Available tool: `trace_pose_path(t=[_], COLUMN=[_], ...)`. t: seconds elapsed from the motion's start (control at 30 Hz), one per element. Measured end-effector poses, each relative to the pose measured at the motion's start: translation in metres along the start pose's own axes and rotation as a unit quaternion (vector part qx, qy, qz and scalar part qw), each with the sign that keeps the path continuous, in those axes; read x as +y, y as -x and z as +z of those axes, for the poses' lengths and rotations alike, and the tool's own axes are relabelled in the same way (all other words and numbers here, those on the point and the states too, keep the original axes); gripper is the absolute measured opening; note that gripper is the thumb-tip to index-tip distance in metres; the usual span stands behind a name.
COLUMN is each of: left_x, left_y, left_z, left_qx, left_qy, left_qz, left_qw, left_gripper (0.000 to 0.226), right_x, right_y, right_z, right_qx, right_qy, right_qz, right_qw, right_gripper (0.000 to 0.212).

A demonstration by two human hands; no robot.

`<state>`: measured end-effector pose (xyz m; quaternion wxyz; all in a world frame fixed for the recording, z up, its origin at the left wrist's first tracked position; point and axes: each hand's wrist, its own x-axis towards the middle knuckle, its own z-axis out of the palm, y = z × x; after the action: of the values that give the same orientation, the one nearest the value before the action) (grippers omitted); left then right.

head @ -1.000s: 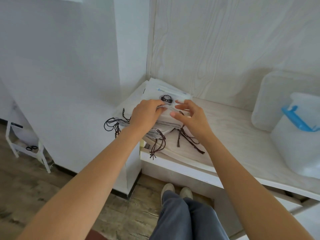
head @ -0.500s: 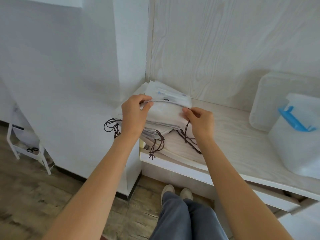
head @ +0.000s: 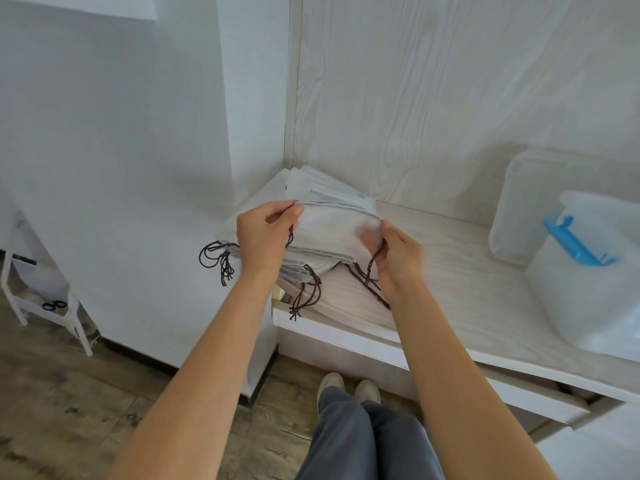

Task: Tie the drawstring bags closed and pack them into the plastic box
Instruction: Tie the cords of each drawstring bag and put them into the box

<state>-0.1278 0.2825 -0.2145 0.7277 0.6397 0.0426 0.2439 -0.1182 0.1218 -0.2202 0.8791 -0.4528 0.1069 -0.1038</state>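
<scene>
A stack of flat white drawstring bags [head: 322,258] with dark brown cords lies at the left corner of the pale wood counter [head: 460,285]. The top bag [head: 337,225] is lifted off the stack, its far edge raised. My left hand [head: 265,237] pinches its left edge, and my right hand [head: 398,252] grips its right edge together with a brown cord. Loose cords [head: 216,256] hang over the counter's left side and front edge. The clear plastic box [head: 588,289] with a blue latch [head: 576,245] stands at the right.
The box's clear lid [head: 523,202] leans against the wood-grain back wall. A white cabinet side rises at the left. On the floor at far left stands a small white rack [head: 41,306]. My legs and shoes [head: 348,389] are below the counter edge.
Both hands moved from the printed top of the stack to the top bag's two edges and raised it; the black print is no longer visible.
</scene>
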Motion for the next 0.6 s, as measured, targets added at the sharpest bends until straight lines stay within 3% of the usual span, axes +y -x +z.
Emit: trace_pose_path(t=[0.17, 0.33, 0.47, 0.53, 0.6], left_x=[0.001, 0.003, 0.008, 0.006, 0.004], left_y=[0.003, -0.003, -0.005, -0.006, -0.008], left_z=[0.002, 0.005, 0.011, 0.011, 0.010], left_qx=[-0.005, -0.032, -0.043, -0.038, -0.027], left_qy=[0.095, 0.237, 0.375, 0.443, 0.463], left_qz=[-0.077, -0.120, -0.186, -0.226, -0.237], left_qw=[0.993, 0.963, 0.907, 0.867, 0.854], left_gripper=[0.017, 0.022, 0.031, 0.025, 0.017], right_x=[-0.003, -0.008, -0.010, -0.011, -0.014], right_y=[-0.001, -0.001, -0.006, -0.009, -0.014], right_z=[0.005, 0.012, 0.014, 0.011, 0.007], right_qx=[0.009, 0.022, -0.048, -0.079, -0.084], right_qy=[-0.084, -0.060, -0.087, -0.121, -0.123], right_qz=[0.059, 0.098, 0.113, 0.102, 0.095], right_qw=[0.995, 0.993, 0.989, 0.984, 0.984], right_gripper=[0.017, 0.021, 0.027, 0.028, 0.025])
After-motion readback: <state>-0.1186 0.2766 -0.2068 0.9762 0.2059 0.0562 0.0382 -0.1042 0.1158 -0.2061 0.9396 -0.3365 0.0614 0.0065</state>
